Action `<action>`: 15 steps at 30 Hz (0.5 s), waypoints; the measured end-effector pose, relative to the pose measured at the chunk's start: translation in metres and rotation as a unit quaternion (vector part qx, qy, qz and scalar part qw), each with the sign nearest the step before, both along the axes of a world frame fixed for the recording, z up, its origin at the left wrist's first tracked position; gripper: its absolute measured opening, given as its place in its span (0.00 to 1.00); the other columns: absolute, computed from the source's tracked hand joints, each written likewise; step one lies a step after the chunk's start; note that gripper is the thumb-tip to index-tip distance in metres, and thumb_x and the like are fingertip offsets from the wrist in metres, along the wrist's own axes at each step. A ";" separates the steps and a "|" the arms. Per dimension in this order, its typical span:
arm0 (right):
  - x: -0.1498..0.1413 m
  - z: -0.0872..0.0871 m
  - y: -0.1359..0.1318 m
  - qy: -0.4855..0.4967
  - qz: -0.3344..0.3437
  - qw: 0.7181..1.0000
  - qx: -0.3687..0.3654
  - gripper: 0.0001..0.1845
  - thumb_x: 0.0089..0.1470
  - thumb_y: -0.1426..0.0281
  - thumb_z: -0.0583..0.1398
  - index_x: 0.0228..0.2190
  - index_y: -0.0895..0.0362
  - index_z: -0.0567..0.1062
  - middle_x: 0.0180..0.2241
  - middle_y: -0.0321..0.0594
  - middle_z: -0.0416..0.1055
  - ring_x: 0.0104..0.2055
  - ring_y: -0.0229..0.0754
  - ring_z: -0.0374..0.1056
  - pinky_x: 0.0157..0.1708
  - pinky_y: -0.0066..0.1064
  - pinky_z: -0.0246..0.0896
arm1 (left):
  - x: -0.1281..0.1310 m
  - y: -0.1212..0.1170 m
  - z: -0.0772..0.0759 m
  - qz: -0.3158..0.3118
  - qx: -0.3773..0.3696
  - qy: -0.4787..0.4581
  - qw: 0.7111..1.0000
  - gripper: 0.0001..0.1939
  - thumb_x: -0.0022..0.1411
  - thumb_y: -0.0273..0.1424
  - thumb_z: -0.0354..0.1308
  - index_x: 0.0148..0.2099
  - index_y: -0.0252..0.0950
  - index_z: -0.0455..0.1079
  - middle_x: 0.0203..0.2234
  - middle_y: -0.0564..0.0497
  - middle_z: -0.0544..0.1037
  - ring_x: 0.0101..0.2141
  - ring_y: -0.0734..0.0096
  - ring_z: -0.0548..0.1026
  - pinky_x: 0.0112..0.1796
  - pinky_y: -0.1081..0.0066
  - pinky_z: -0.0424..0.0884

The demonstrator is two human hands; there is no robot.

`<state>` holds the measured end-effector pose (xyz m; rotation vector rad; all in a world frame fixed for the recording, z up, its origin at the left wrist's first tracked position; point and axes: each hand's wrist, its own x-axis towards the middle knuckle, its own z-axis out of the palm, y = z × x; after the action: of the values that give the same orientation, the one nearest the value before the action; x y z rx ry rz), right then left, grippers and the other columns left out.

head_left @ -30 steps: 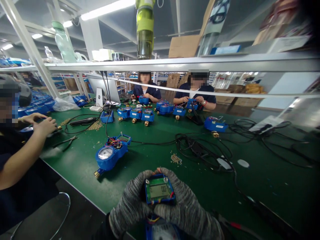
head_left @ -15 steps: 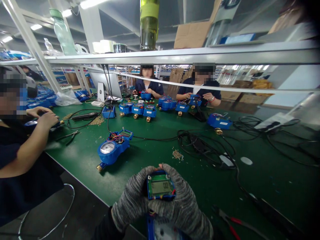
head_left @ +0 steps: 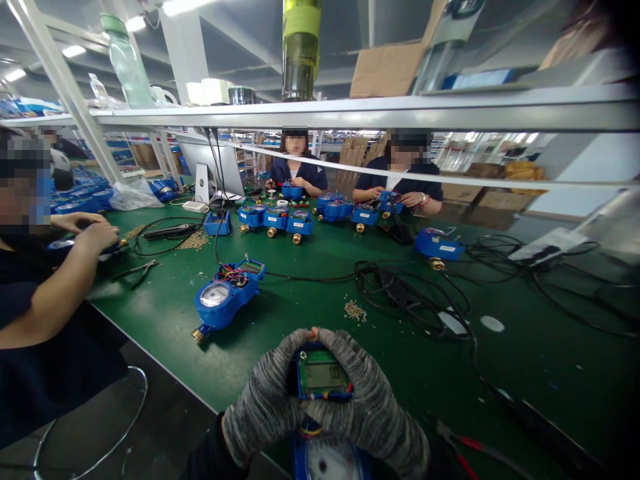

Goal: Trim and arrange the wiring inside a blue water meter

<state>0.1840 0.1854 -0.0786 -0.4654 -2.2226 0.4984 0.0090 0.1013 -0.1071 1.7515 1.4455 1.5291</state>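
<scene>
Both my hands wear grey knitted gloves with bare fingertips. My left hand (head_left: 267, 390) is closed around the left side of a blue water meter (head_left: 303, 448), at the housing of its display. My right hand (head_left: 367, 393) grips the right side of that same housing. Between them shows a green circuit board with an LCD screen (head_left: 324, 375), which reads zeros. Red and yellow wires lie along its lower edge. The meter's round dial is below my hands, cut off by the bottom of the picture. The fingers under the housing are hidden.
Another open blue meter (head_left: 225, 293) lies ahead on the green table (head_left: 300, 307). Small screws (head_left: 355, 310) are piled beyond my hands, with coiled black cables (head_left: 395, 287) beside them. Red-handled pliers (head_left: 465, 443) lie at right. A co-worker (head_left: 45, 287) sits left; two work opposite.
My right thumb and fingers have shifted slightly left over the top edge of the display, covering more of its right corner. The meter stays in both hands.
</scene>
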 end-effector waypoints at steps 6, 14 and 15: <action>-0.002 -0.003 -0.001 0.003 -0.015 0.999 0.036 0.33 0.63 0.44 0.57 0.59 0.49 0.60 0.53 0.41 0.66 0.55 0.50 0.63 0.56 0.41 0.61 | 0.004 -0.008 0.010 -0.014 -0.053 -0.079 0.995 0.54 0.47 0.32 0.74 0.70 0.48 0.48 0.65 0.43 0.62 0.61 0.49 0.66 0.61 0.55 0.65; 0.000 -0.004 0.001 0.013 -0.019 0.999 0.039 0.32 0.64 0.45 0.57 0.59 0.50 0.59 0.52 0.41 0.66 0.55 0.50 0.63 0.55 0.39 0.64 | -0.033 -0.028 0.031 -0.021 -0.243 -0.191 0.951 0.31 0.57 0.42 0.66 0.61 0.40 0.66 0.60 0.44 0.70 0.62 0.50 0.65 0.62 0.53 0.61; 0.000 -0.005 0.001 0.014 -0.021 0.999 0.037 0.32 0.64 0.45 0.57 0.59 0.49 0.59 0.52 0.41 0.66 0.54 0.50 0.63 0.54 0.39 0.65 | -0.032 -0.027 0.031 -0.012 -0.249 -0.191 0.949 0.28 0.59 0.44 0.64 0.58 0.38 0.69 0.57 0.43 0.73 0.59 0.51 0.68 0.60 0.53 0.64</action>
<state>0.1839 0.1866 -0.0833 -0.4616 -2.1917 0.3978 -0.0229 0.0747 -0.0761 1.1045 1.4369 1.2549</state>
